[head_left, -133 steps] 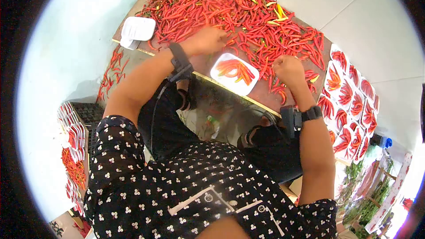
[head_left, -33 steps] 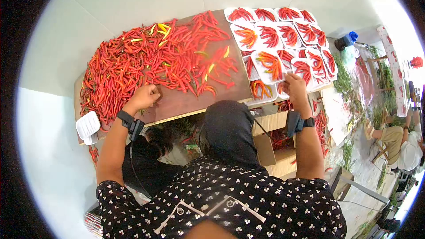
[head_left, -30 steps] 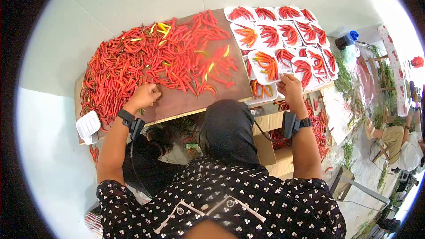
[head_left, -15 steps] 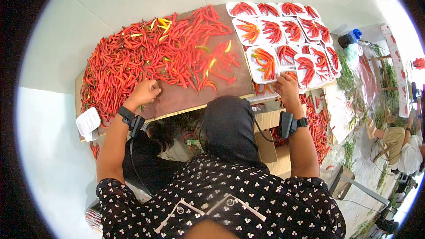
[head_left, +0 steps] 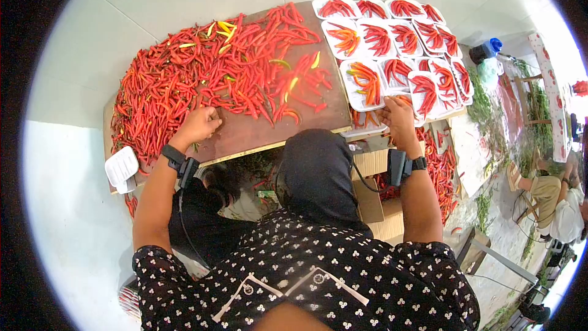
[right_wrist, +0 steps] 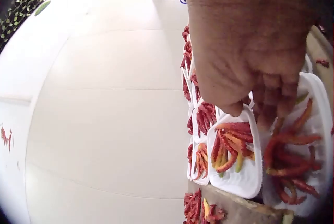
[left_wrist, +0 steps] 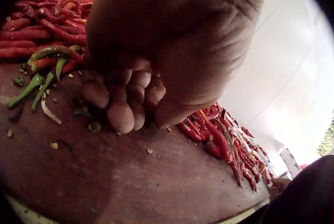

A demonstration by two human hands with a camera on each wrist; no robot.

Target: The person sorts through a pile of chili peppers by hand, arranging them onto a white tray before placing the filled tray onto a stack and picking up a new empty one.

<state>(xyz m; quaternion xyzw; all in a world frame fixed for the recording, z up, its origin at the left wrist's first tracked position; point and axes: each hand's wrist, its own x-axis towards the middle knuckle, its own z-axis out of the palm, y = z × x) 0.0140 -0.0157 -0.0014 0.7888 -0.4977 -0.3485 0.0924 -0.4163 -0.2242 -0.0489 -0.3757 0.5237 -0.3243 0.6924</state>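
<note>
At the right of the table, the right hand (head_left: 399, 119) pinches the near corner of a white tray (head_left: 355, 100) of red, orange and yellow chilies. The right wrist view shows the thumb of that hand (right_wrist: 248, 46) at the rim of the tray (right_wrist: 245, 183), and its other fingers above a neighbouring tray (right_wrist: 322, 96). The left hand (head_left: 199, 125) rests on the brown tabletop beside the chili pile (head_left: 165, 79), fingers loosely curled. In the left wrist view nothing shows in the left hand (left_wrist: 167, 51); green and red chilies (left_wrist: 47, 75) lie beside it.
Several filled white trays (head_left: 373, 40) stand in rows and layers at the right. Empty white trays (head_left: 121, 167) sit at the table's left corner. Below are an open cardboard box (head_left: 386, 224) and loose chilies (head_left: 440, 171). Another person (head_left: 554, 202) sits far right.
The view has swung toward the filled trays. The right hand has brought its tray slightly left and lower, level with the tray row. The left hand has barely moved during the last second.
</note>
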